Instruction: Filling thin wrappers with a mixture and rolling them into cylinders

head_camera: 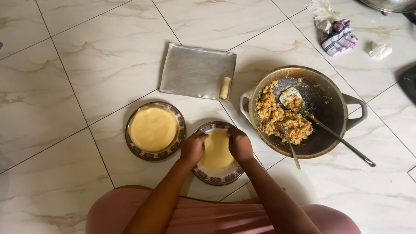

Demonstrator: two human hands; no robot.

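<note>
The pale thin wrapper [217, 151] lies flat on the patterned plate [210, 178] directly between and under both hands, the left hand [193, 148] and right hand [239, 144] each curled on its side edges, equally near, pan of filling [329, 113] beyond the right hand.

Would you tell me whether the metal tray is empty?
No, one rolled-up wrapper lies at the right edge of the metal tray.

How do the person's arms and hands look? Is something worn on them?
Both arms are bare, with no sleeves in view. The left hand and right hand show no gloves, rings, watch or bracelets. Pink cloth covers the lap below them.
</note>
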